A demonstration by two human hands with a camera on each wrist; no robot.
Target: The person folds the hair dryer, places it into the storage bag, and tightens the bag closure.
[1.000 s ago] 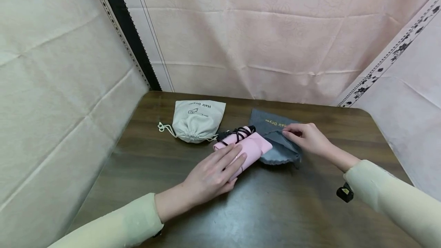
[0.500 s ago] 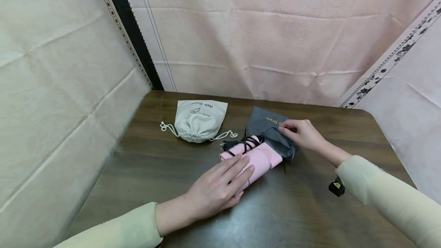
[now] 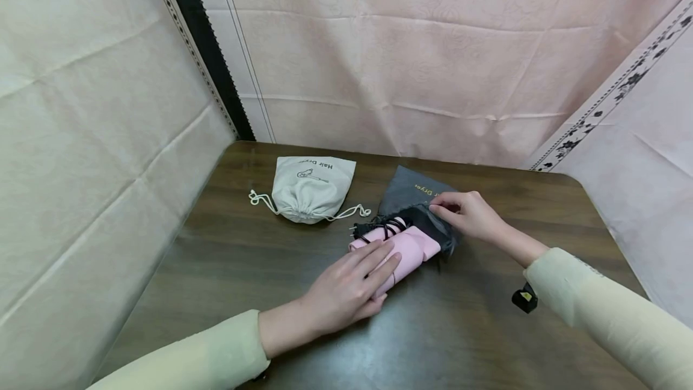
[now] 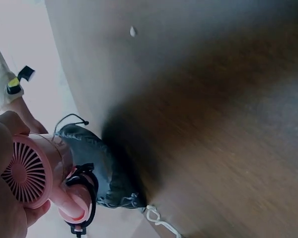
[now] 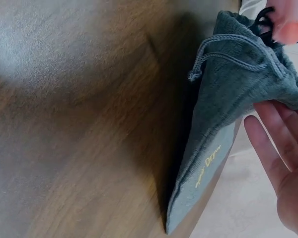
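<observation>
My left hand [image 3: 346, 284] grips a pink hair dryer [image 3: 409, 251] by its rear end. The dryer is folded, with a black cord [image 3: 387, 227] wound about its handle; its round slotted vent [image 4: 26, 171] shows in the left wrist view. At the mouth of a dark grey drawstring pouch [image 3: 411, 191], lettered in gold, lies the dryer's front end. Thumb and fingers of my right hand [image 3: 468, 215] pinch the rim of that mouth. In the right wrist view the pouch's grey drawstring [image 5: 233, 42] hangs from its side. How far the nozzle reaches inside is hard to see.
A closed white drawstring pouch [image 3: 314, 188] with a hair dryer drawing lies to the left at the back of the brown wooden table [image 3: 233, 269]. Pale cloth walls [image 3: 406, 77] stand behind and at both sides.
The hair dryer has moved right and slightly toward me, up to the grey pouch's mouth. My right hand has drawn the pouch's rim leftward over the dryer's front. The white pouch stays put.
</observation>
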